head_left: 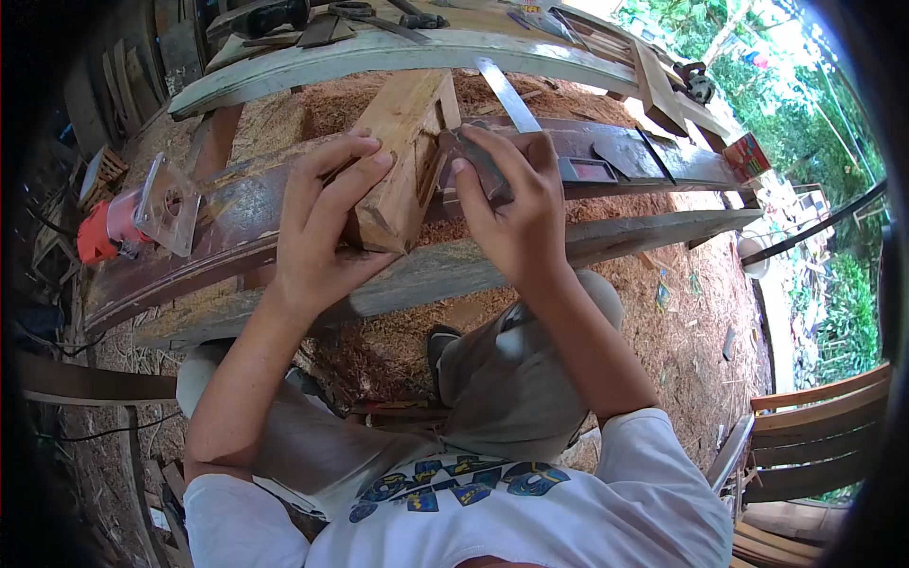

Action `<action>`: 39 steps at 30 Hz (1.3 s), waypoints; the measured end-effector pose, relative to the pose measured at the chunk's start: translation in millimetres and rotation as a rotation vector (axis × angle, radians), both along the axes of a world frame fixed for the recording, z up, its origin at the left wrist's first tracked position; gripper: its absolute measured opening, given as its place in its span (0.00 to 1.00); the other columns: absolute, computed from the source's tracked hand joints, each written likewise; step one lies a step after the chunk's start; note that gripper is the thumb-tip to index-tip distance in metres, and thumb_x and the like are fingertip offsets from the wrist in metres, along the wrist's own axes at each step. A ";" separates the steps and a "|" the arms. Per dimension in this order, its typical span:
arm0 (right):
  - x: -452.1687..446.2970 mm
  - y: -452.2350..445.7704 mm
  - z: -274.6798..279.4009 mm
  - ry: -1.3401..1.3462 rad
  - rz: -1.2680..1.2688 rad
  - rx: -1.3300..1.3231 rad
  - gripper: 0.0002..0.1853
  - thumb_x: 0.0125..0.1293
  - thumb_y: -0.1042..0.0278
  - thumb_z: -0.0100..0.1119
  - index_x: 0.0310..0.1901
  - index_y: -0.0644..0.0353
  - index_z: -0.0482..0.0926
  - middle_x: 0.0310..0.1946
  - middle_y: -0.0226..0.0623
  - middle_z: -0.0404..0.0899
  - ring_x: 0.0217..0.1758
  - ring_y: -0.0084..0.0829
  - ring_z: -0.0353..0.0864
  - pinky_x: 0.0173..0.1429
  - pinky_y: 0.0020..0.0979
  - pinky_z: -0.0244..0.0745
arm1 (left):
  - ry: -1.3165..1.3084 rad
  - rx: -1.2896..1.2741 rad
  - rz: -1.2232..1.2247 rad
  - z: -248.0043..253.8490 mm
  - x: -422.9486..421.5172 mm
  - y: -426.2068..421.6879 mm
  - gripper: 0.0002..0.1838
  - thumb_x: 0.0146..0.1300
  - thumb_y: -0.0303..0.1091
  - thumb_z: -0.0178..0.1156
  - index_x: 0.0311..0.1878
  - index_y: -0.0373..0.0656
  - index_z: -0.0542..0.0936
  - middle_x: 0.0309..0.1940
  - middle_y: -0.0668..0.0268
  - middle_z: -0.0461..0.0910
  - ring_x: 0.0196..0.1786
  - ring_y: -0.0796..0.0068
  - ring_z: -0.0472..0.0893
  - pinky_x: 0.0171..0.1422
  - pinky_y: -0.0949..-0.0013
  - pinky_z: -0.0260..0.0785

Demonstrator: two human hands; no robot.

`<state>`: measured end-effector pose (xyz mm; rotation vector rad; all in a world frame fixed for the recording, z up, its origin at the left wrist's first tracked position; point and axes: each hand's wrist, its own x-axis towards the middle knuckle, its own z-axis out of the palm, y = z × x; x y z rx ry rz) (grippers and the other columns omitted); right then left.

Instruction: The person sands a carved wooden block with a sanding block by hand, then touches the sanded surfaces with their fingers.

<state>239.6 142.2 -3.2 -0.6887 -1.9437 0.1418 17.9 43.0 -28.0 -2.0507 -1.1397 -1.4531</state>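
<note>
As left hand [320, 213] spans wood [402, 115], right hand [521, 216] clutches block [486, 168]

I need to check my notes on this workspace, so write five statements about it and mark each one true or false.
1. The left hand grips a pale wooden piece. True.
2. The right hand is empty and open. False: it holds a dark block beside the wooden piece.
3. The red tool with a clear plate is to the left of the left hand. True.
4. The small red box is between the two hands. False: it is away to the right, near the far end of the dark bench.
5. The person's shirt is plain black. False: it is white with a printed design on the front.
</note>
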 end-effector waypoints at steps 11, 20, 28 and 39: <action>0.9 -15.5 2.5 -0.013 0.099 0.066 0.17 0.68 0.70 0.78 0.58 0.58 0.92 0.52 0.47 0.82 0.52 0.50 0.89 0.55 0.46 0.86 | -0.017 -0.027 0.005 1.2 -0.8 -2.8 0.49 0.45 0.33 0.91 0.75 0.43 0.80 0.72 0.51 0.79 0.76 0.44 0.81 0.80 0.45 0.76; 2.0 -10.4 -4.4 0.008 0.210 0.062 0.17 0.66 0.71 0.79 0.57 0.58 0.92 0.49 0.46 0.81 0.48 0.47 0.86 0.51 0.43 0.85 | -0.011 -0.012 0.009 3.4 -4.3 -2.2 0.48 0.47 0.35 0.91 0.74 0.43 0.80 0.71 0.52 0.80 0.75 0.46 0.82 0.81 0.44 0.76; -0.1 9.4 -4.3 0.038 0.193 0.076 0.17 0.67 0.71 0.79 0.57 0.54 0.93 0.46 0.45 0.81 0.46 0.46 0.85 0.49 0.42 0.84 | -0.075 -0.018 -0.047 1.6 -5.6 -0.3 0.49 0.41 0.32 0.90 0.74 0.43 0.83 0.70 0.53 0.80 0.75 0.45 0.80 0.80 0.46 0.76; -0.8 15.8 -4.2 0.019 0.277 0.131 0.18 0.68 0.70 0.77 0.59 0.55 0.92 0.47 0.47 0.84 0.48 0.47 0.85 0.52 0.45 0.84 | -0.061 -0.014 -0.030 7.1 -4.8 -1.5 0.48 0.40 0.31 0.90 0.71 0.43 0.84 0.67 0.53 0.82 0.73 0.46 0.82 0.78 0.47 0.77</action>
